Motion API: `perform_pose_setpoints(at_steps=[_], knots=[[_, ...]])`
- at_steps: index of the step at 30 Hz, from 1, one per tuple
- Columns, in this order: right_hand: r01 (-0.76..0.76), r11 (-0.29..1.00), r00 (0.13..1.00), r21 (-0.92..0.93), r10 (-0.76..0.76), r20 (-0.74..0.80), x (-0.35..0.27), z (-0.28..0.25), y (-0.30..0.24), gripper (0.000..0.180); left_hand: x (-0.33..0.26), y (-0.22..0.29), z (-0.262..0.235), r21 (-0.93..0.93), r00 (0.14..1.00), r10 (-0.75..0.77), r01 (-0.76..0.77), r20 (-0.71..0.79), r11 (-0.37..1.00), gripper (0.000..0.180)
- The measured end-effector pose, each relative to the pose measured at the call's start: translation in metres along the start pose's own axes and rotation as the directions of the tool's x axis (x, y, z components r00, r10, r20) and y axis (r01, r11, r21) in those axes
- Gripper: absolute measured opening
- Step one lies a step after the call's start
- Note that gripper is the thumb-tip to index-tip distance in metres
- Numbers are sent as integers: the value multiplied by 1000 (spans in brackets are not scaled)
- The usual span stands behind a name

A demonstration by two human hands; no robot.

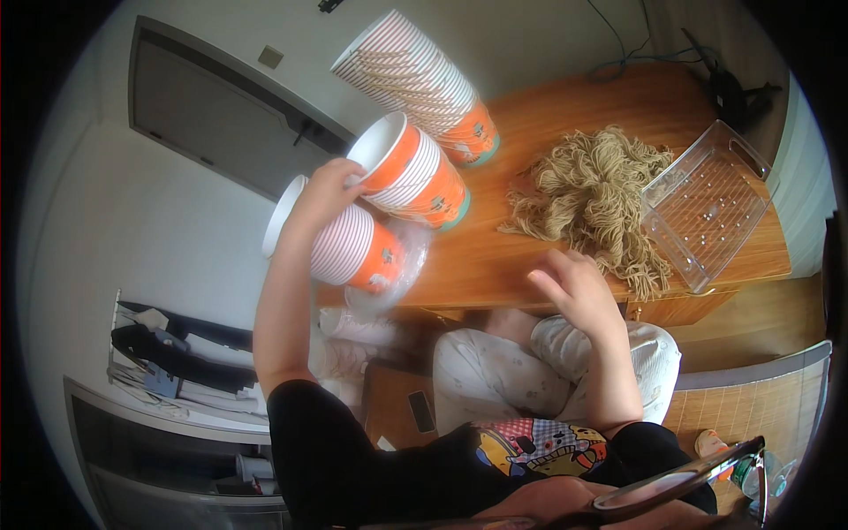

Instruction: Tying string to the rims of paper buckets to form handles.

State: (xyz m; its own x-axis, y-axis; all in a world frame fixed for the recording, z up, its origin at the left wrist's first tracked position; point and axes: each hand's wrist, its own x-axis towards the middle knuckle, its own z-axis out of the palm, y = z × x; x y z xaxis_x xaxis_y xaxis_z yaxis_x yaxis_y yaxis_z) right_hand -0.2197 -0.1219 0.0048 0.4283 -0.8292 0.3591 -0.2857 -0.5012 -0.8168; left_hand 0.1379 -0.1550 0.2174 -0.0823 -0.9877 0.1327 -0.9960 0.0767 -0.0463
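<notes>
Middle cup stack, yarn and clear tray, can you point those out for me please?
Middle cup stack (417, 179): head view, on the white stacked rims partway along.
Yarn (594, 199): head view, on the middle of the tan pile.
Clear tray (675, 252): head view, on the wall nearest the yarn.

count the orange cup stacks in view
3: the tall stack at the back left of the table, the middle stack with the left hand at its rim, and the near stack partly behind the left forearm. Others may be hidden below the table.
</notes>
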Motion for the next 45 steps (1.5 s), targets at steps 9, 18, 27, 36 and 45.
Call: perform_pose_setpoints(at_steps=[9, 18, 27, 36, 45], knots=[[-1, 1000, 1000, -26, 2, 6, 0, 1, -2, 41, 45, 1, 16, -418, 941, -331, 327, 67, 847, 91], [-13, 1000, 1000, -8, 13, 15, 0, 0, 0, 41, 57, 5, 17, -508, 851, -368, 520, 374, 687, 110], [-29, 999, 1000, -17, 29, 4, 0, 1, 0, 42, 73, -3, 24, -376, 815, -356, 540, 457, 753, 118], [-25, 1000, 1000, -9, 25, -15, 2, 6, 0, 40, 80, -8, 27, -276, 829, -296, 460, 475, 844, 125], [-31, 1000, 999, -7, 30, -35, 3, 11, 4, 39, 84, -8, 32, -206, 832, -284, 420, 477, 884, 127]])
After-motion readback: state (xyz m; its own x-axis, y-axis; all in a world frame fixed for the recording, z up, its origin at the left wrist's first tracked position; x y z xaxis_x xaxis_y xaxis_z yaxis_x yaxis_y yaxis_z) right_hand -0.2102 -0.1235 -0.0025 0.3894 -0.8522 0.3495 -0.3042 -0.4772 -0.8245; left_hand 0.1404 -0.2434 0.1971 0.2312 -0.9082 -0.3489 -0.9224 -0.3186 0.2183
